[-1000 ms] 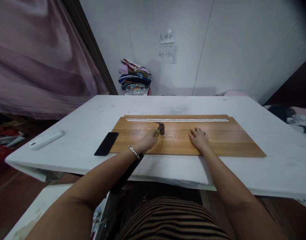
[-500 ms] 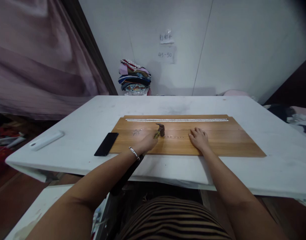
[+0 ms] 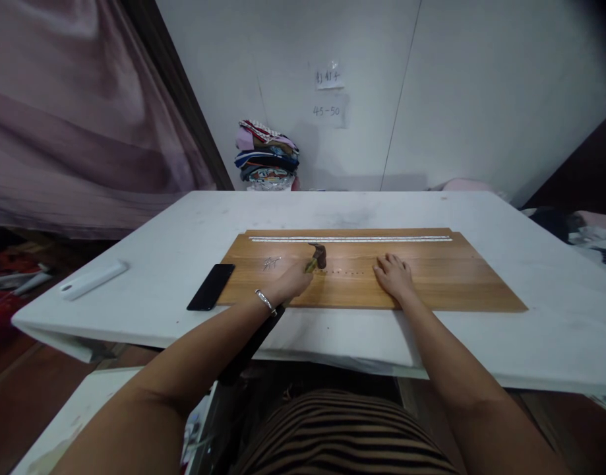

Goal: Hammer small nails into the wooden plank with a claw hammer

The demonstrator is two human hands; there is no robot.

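Note:
My left hand is closed around the yellowish handle of a claw hammer, its dark head just above the wooden board. The hammer's face is at the left end of a row of small nail heads in the board; whether it touches one I cannot tell. My right hand lies flat on the board to the right of that row, fingers spread and holding nothing. Several loose nails lie on the board to the left of the hammer.
Two thin white strips run along the board's far edge. A black phone overlaps the board's left side. A white handle-like object lies at the left of the white table. Folded cloths are stacked by the wall.
Hardly anything differs. The hammer head stays low over the left end of the nail row, and my right hand rests in the same place. The view has shifted very slightly.

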